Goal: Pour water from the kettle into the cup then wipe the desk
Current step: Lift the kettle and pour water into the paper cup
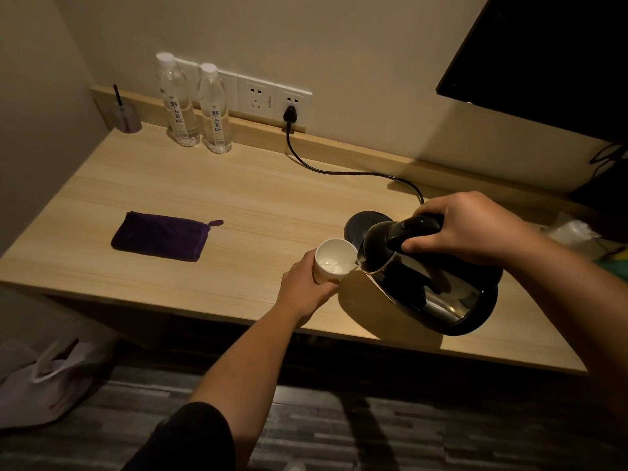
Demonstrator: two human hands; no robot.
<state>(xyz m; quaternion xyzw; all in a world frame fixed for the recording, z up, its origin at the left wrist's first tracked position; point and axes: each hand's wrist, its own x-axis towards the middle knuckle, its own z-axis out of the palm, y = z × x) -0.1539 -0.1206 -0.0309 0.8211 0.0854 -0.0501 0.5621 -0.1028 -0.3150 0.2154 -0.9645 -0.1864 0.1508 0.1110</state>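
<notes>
The right hand [472,229] holds the kettle [431,280] by its black handle, tipped toward nine o'clock. Its spout touches the white cup [331,265], held by the left hand [307,290]. The purple cloth [159,236] lies on the desk [238,205], at nine o'clock from the cup.

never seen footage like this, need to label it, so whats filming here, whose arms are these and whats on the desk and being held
There is no machine here. One wide-angle camera sits on a person's head and looks down at their own bare arms.

The right hand has a grip on the handle of a black and steel kettle, tipped so its spout meets the rim of a white cup. The left hand holds that cup, which has some water in it.

On the wooden desk lie a folded purple cloth, the kettle's round base with its cord plugged into the wall, and two water bottles at the back.
</notes>
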